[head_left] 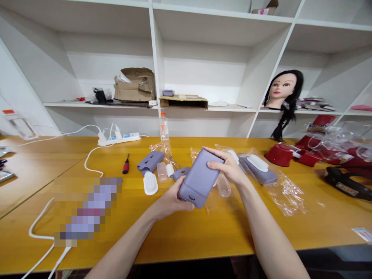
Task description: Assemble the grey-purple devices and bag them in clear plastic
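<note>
A purple box-like plastic case point(200, 176) with a small dark slot near its lower end is held tilted above the table, between both hands. My left hand point(174, 195) grips its lower end, with the thumb along the side and fingers beneath. My right hand point(228, 166) holds the upper right side, its thumb on the front face. Behind the case lie a small purple part point(180, 173), a white cylinder point(170, 171), a clear plastic cup point(162, 171), a white oval ribbed piece point(150, 183) and another purple housing point(150, 161). A clear container point(223, 186) lies partly behind my right hand.
A red-and-black screwdriver point(126, 166) and a power strip point(119, 138) are at left, with white cables. A blurred-out object point(90, 209) lies nearer. At right are a purple unit with white top point(258, 168) on plastic wrap point(286, 197), and red-based devices point(279, 155).
</note>
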